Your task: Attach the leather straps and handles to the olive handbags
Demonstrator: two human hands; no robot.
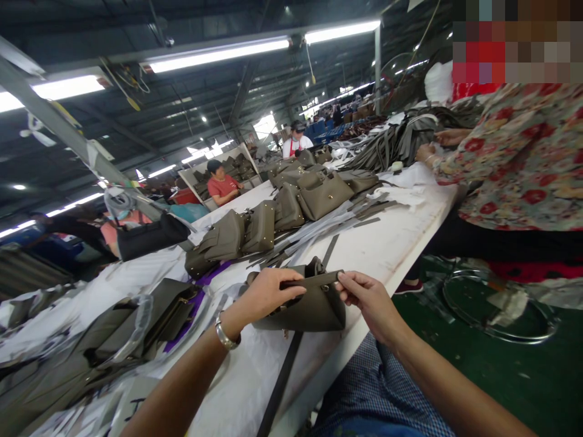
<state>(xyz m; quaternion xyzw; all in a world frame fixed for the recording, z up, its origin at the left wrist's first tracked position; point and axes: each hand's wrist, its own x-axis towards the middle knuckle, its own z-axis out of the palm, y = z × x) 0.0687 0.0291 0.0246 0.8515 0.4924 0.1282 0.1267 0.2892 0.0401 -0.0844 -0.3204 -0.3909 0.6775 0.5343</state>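
An olive-grey handbag (310, 312) sits on the white table right in front of me. Across its top runs a flat strap (319, 280) of the same colour. My left hand (273, 292) grips the strap between thumb and fingers at its left part, over the bag's top. At the strap's right end, my right hand (362, 294) pinches it between thumb and fingertips. A long dark strap (285, 376) lies on the table and passes beneath the bag. The inside of the bag is mostly hidden by my left hand and the strap.
Several finished-looking handbags (230, 233) stand in a row beyond. More bags (150, 321) lie at the left with purple and clear wrapping. Loose straps (405, 139) are heaped farther back. A co-worker in a floral top (528, 158) works at the right edge; a metal stool ring (501, 337) is below.
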